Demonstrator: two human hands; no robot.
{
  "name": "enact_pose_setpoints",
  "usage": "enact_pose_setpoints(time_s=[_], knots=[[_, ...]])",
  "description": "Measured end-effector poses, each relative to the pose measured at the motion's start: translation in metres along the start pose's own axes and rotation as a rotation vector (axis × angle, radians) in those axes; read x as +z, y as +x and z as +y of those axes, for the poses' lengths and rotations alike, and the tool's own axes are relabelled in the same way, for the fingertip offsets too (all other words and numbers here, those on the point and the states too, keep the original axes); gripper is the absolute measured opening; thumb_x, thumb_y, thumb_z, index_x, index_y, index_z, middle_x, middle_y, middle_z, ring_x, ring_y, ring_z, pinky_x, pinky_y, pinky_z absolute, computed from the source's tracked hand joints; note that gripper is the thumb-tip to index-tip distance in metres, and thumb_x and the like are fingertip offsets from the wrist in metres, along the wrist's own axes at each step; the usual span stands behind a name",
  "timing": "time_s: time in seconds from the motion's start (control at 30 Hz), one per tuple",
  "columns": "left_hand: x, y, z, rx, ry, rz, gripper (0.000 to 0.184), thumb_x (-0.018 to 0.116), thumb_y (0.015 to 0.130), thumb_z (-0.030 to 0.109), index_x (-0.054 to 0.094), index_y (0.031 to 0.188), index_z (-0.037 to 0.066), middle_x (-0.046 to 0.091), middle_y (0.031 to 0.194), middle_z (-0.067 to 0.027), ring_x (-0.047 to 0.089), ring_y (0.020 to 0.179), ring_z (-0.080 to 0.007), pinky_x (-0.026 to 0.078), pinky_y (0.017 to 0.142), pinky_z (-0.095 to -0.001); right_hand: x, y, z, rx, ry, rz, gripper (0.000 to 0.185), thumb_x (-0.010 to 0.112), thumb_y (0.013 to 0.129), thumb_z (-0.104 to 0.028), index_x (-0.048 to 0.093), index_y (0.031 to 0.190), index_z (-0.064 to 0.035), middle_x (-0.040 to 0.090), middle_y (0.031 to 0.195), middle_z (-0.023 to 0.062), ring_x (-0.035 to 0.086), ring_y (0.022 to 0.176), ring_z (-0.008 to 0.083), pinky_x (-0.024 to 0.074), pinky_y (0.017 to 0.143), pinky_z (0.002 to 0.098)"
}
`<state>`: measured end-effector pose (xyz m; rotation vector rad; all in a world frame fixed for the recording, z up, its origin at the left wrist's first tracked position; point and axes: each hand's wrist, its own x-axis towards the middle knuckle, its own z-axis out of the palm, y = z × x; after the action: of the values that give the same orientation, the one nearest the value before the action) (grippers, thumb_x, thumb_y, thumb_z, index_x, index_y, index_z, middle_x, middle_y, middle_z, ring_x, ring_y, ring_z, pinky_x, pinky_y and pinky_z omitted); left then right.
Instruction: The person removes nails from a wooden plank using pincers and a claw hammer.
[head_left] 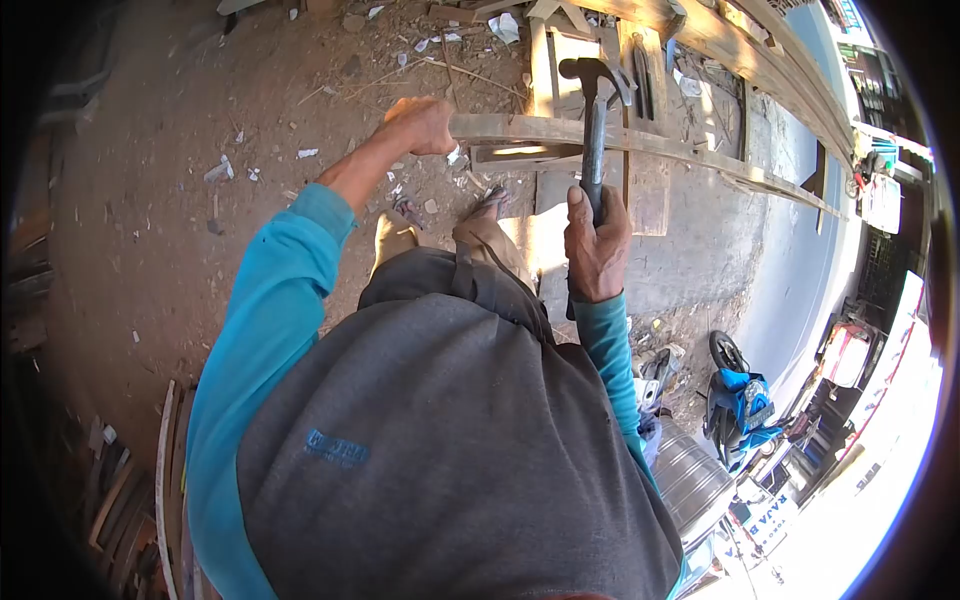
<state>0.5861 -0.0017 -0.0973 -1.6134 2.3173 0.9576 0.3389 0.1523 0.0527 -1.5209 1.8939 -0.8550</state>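
Observation:
In my right hand [597,245] is a claw hammer [594,140], gripped low on its handle with the dark head up and the claw to the right. My left hand [422,125] is closed at the left end of a long wooden plank [680,150]. The plank runs off to the right, passing behind the hammer. Beneath it, a shorter piece of wood [520,157] shows. My left fingers are curled and partly hidden from this angle.
Dirt ground [150,230] with scraps of paper and sticks lies to the left. Timber beams [740,45] cross the upper right. A blue motorcycle [738,400] and a metal drum [690,480] stand at lower right. Stacked boards [165,490] are at lower left.

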Motion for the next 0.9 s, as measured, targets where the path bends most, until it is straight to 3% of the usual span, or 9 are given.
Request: enact_pose_setpoints(time_s=[0.2,0.3,0.43,0.5,0.53,0.57,0.67,0.73,0.9], knots=[[0.044,-0.016,0.0,0.075,0.072,0.184,0.054,0.075,0.075,0.024,0.065,0.123,0.003,0.071,0.111,-0.0217,0.069,0.105,-0.0374,0.052,0.088,-0.0482,-0.01,0.005,0.038,0.122,0.128,-0.121,0.041,0.068,0.099,-0.043,0.056,0.093,-0.0042,0.048,0.063,-0.0021,0.045,0.049,0.006,0.0343,0.043,0.0244],[0.069,-0.032,0.01,0.171,0.308,0.478,0.06,0.075,0.076,0.019,0.058,0.131,0.003,0.066,0.114,-0.0157,0.064,0.108,-0.0314,0.047,0.089,-0.0432,-0.027,0.014,0.009,0.098,0.18,-0.051,0.036,0.066,0.101,-0.039,0.055,0.097,-0.0052,0.048,0.064,-0.0026,0.043,0.047,0.0046,0.0324,0.04,0.0228],[0.076,-0.037,0.017,0.142,0.382,0.685,0.041,0.063,0.086,0.015,0.058,0.125,0.003,0.063,0.106,-0.0099,0.062,0.1,-0.0247,0.044,0.09,-0.0429,-0.03,0.017,0.01,0.092,0.195,-0.033,0.033,0.06,0.104,-0.038,0.049,0.096,-0.0075,0.048,0.067,-0.0015,0.042,0.047,0.0063,0.0338,0.041,0.0249],[0.075,-0.036,0.018,0.123,0.374,0.693,0.039,0.061,0.088,0.014,0.059,0.124,0.003,0.063,0.106,-0.01,0.062,0.1,-0.0251,0.044,0.09,-0.0432,-0.022,0.001,0.032,0.062,-0.045,-0.15,0.033,0.059,0.105,-0.036,0.05,0.092,-0.0062,0.05,0.067,0.0013,0.046,0.048,0.0103,0.0362,0.043,0.0289],[0.077,-0.034,0.016,0.127,0.365,0.703,0.039,0.061,0.088,0.015,0.058,0.125,0.003,0.063,0.106,-0.01,0.061,0.101,-0.0252,0.044,0.091,-0.043,-0.022,-0.006,0.036,-0.017,-0.264,-0.29,0.031,0.057,0.104,-0.027,0.051,0.1,0.0023,0.055,0.074,0.0226,0.055,0.064,0.0333,0.0448,0.061,0.044],[0.08,-0.032,0.015,0.133,0.357,0.712,0.039,0.061,0.088,0.015,0.058,0.126,0.003,0.063,0.107,-0.0099,0.061,0.102,-0.0254,0.044,0.091,-0.0428,-0.025,-0.011,0.055,-0.095,-0.288,-0.47,0.033,0.058,0.103,-0.028,0.05,0.097,0.0036,0.056,0.075,0.0254,0.056,0.064,0.0384,0.0458,0.061,0.0454],[0.088,-0.031,0.017,0.112,0.392,0.748,0.04,0.061,0.089,0.014,0.058,0.127,0.003,0.063,0.108,-0.0096,0.06,0.104,-0.0249,0.043,0.093,-0.0423,-0.026,-0.005,0.056,0.207,-0.157,-0.577,0.036,0.059,0.103,-0.032,0.052,0.093,0.0025,0.056,0.071,0.0197,0.055,0.057,0.0303,0.0445,0.056,0.0421],[0.079,-0.041,0.022,0.12,0.363,0.685,0.04,0.06,0.089,0.014,0.057,0.128,0.004,0.063,0.108,-0.0096,0.06,0.105,-0.0249,0.043,0.094,-0.0423,-0.036,-0.007,0.02,0.416,0.124,-0.415,0.037,0.061,0.103,-0.042,0.051,0.091,-0.0084,0.048,0.064,-0.0019,0.043,0.045,0.006,0.0339,0.037,0.0255],[0.078,-0.038,0.021,0.156,0.338,0.747,0.047,0.061,0.086,0.011,0.057,0.132,0.003,0.061,0.106,-0.0113,0.06,0.102,-0.0266,0.043,0.092,-0.0421,-0.025,0.002,0.007,0.204,0.327,-0.005,0.029,0.058,0.105,-0.034,0.05,0.092,-0.0099,0.045,0.063,-0.0043,0.041,0.045,0.0037,0.0322,0.038,0.0228]])
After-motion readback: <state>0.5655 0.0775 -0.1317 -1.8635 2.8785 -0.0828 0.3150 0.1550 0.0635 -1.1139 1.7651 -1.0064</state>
